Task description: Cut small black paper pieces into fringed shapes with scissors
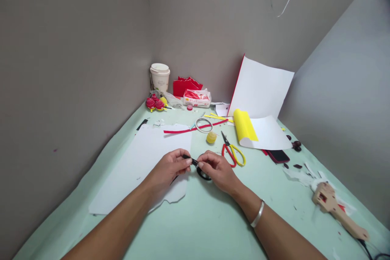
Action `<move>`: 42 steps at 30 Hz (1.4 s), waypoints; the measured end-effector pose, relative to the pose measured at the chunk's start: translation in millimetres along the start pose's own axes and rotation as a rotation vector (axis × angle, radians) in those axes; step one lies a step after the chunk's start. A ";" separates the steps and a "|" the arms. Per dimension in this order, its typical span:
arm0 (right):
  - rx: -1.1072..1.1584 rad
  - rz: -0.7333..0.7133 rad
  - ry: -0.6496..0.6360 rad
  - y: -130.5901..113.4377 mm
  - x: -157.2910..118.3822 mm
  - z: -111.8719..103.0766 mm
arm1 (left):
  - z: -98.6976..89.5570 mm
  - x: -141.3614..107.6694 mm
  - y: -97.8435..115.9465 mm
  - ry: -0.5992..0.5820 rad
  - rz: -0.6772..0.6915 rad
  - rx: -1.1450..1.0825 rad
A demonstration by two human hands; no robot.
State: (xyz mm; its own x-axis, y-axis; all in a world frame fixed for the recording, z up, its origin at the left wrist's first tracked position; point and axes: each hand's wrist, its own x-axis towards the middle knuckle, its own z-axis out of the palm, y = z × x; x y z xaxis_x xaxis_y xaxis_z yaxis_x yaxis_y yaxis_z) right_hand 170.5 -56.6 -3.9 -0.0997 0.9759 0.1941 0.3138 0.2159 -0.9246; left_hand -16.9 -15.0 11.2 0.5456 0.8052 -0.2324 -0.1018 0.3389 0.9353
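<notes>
A thin black strip (194, 162) is stretched between my two hands above the table. My left hand (171, 168) pinches it between thumb and fingertips. The other end sits in the closed fingertips of my right hand (218, 170). Just below the right fingers shows a black ring-shaped thing (203, 175), partly covered; whether it joins the strip I cannot tell. Under my left hand lies a large white sheet (128, 178) with a ragged near edge. Beyond my right hand are red-and-yellow-handled scissors (233, 152), opened a little, and a small yellow roll (211, 137).
Red strip (183, 131) and white tape ring (204, 125) lie ahead. Farther back stand a lidded cup (160, 77), red layered pieces (154, 103) and a tissue pack (197, 98). At right are yellow corrugated paper (244, 126), a phone (278, 156) and a glue gun (338, 211).
</notes>
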 end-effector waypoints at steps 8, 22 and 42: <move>0.042 -0.006 -0.020 -4.1 -2.1 0.0 | 0.8 -2.1 2.7 -0.027 -0.012 -0.033; -0.004 0.003 0.011 -2.8 -1.6 2.5 | 0.9 0.6 -1.5 -0.079 -0.018 -0.001; -0.136 -0.178 0.022 -2.0 -2.9 1.5 | 2.7 0.2 -0.3 -0.040 -0.013 0.009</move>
State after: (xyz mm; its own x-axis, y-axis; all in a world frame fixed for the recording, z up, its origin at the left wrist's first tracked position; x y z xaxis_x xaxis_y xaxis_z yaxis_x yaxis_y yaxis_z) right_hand 168.7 -59.9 -3.1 -0.1449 0.9222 0.3584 0.4180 0.3854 -0.8226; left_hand -14.5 -16.2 11.5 0.5795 0.7806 -0.2344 -0.0865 0.3449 0.9347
